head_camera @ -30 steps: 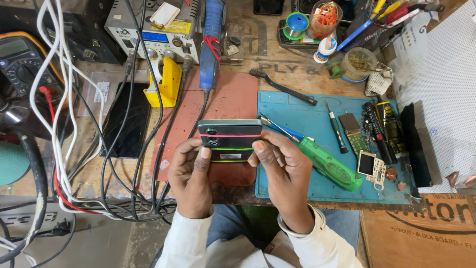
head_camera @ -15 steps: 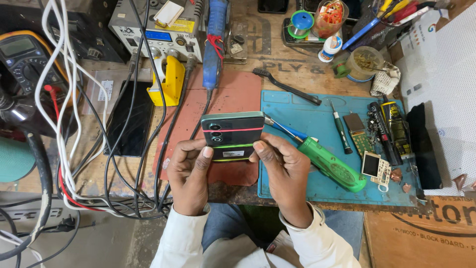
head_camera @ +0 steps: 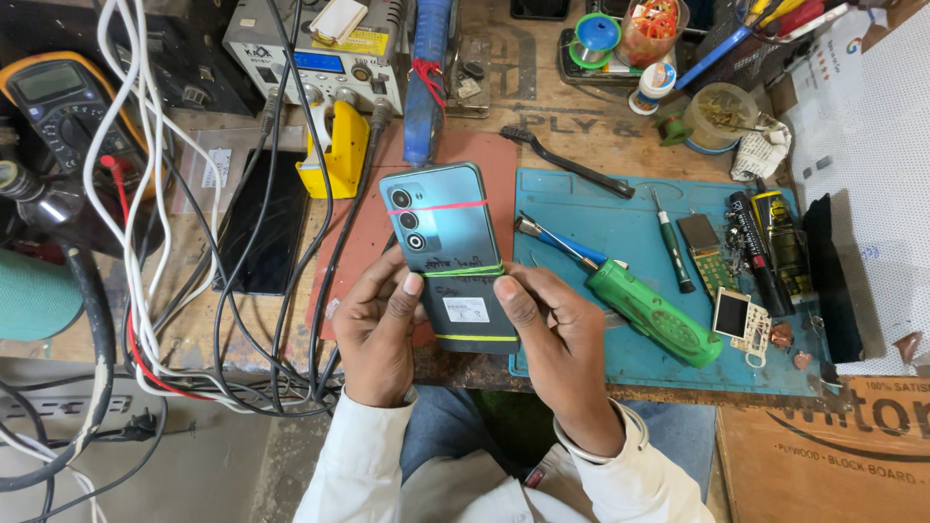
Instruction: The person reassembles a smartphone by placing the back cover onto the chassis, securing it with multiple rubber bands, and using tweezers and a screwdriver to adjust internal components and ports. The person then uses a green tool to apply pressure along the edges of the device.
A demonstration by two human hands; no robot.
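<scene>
Two hands share one phone [head_camera: 448, 254] at the middle of the bench, and I see both closed on it. My left hand [head_camera: 378, 324] grips the phone's left edge with the thumb pressed on its back, and my right hand [head_camera: 562, 344] holds the right edge, thumb on the lower half. The phone is teal, back side up, its camera end pointing away from me, with a red rubber band across the upper part and green bands lower down. It sits above a reddish mat [head_camera: 363, 232] and the left edge of a blue work mat [head_camera: 620, 223]. Just to the right of my right hand lies a green screwdriver [head_camera: 639, 305] on the blue mat. A dark phone [head_camera: 262, 223] lies flat to the left, among black and white cables [head_camera: 145, 242]. A yellow multimeter [head_camera: 58, 97] sits at the far left.
</scene>
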